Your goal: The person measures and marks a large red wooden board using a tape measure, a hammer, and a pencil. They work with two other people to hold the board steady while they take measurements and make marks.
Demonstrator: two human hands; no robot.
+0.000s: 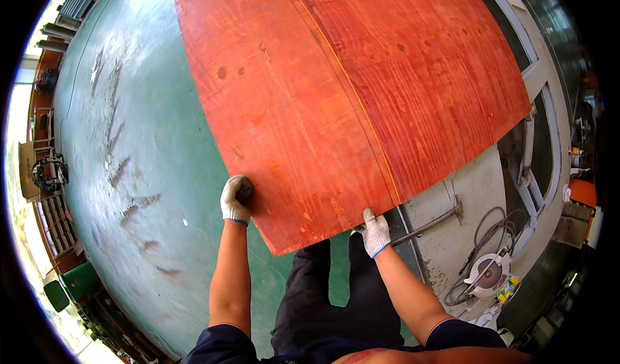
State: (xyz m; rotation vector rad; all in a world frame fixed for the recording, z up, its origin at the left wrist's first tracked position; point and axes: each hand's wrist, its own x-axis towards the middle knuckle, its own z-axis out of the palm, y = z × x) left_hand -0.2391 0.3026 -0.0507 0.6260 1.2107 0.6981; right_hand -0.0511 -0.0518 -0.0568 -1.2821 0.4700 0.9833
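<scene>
Board [290,105], cut off above; left hand [233,200] and right hand [374,233] pinch its edges, right fingers hidden beneath; green bin [82,280], contents indistinct.

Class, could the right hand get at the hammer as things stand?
Probably yes, once freed: the right hand holds the red board, but the hammer lies close by, most of its handle uncovered.
</scene>
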